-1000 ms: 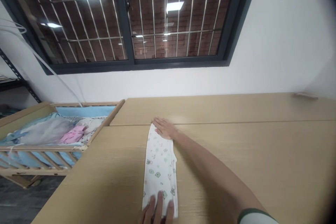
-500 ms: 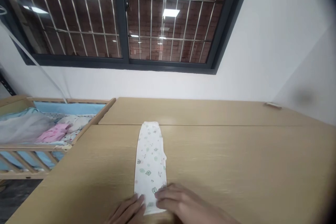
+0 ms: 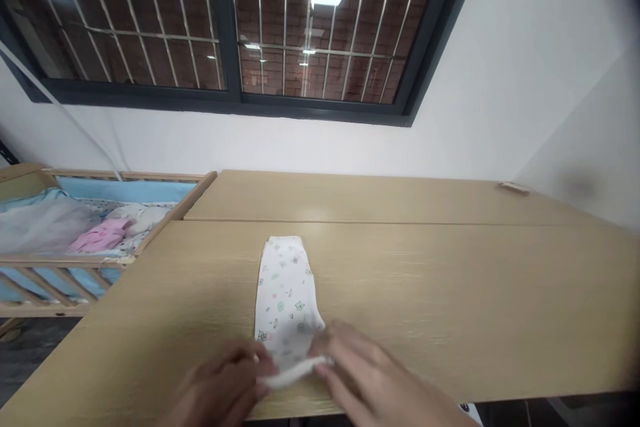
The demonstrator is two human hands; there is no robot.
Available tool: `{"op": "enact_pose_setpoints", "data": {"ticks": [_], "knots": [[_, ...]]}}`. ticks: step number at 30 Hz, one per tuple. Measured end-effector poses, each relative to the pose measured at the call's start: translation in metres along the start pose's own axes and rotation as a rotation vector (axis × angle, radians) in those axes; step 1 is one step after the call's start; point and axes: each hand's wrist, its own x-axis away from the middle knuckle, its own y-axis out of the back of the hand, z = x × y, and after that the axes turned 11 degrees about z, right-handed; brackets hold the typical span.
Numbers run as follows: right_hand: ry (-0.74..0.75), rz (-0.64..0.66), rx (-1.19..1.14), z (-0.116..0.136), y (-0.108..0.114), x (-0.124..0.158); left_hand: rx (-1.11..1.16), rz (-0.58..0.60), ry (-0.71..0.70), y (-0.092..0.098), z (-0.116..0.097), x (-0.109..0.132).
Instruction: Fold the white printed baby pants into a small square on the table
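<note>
White baby pants with a small green and grey print lie in a narrow strip on the wooden tabletop, apparently doubled lengthwise. Their near end is raised off the wood as a curved white edge. My left hand pinches the left corner of that edge, and my right hand grips the right corner. Both hands are somewhat smeared by motion, and the fingers partly hide the cloth in them. The far end of the pants rests flat.
A wooden crib with blue lining stands to the left, holding a pink cloth and pale bedding. Behind the tabletop rises a white wall with a barred window. A small flat object lies at the back right.
My fingers were lying on the near end of the pants; now both hands grip its corners and lift it. The far end has slid slightly nearer. The view has tilted down.
</note>
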Motion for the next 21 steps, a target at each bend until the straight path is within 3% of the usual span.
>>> {"op": "enact_pose_setpoints", "data": {"ticks": [3,6,9,12,16,18,21], "knots": [[-0.034,-0.030,-0.050,-0.016,0.028,-0.036,0.001,-0.098,0.157,0.027,0.015,-0.042],[-0.041,-0.130,-0.042,-0.065,0.034,-0.087,-0.046,-0.119,0.348,0.042,0.049,-0.095],[-0.129,-0.220,0.006,-0.123,0.024,-0.139,-0.103,-0.006,0.542,0.036,0.087,-0.141],[-0.249,-0.185,0.042,-0.165,0.010,-0.172,-0.169,0.030,0.621,0.018,0.114,-0.168],[-0.281,-0.160,0.062,-0.180,0.002,-0.180,-0.278,0.034,0.639,0.002,0.123,-0.174],[-0.272,-0.175,0.076,-0.171,0.007,-0.172,-0.339,0.016,0.617,-0.003,0.112,-0.165],[-0.157,-0.189,0.120,-0.139,0.017,-0.151,-0.412,0.015,0.539,-0.024,0.081,-0.133]]}}
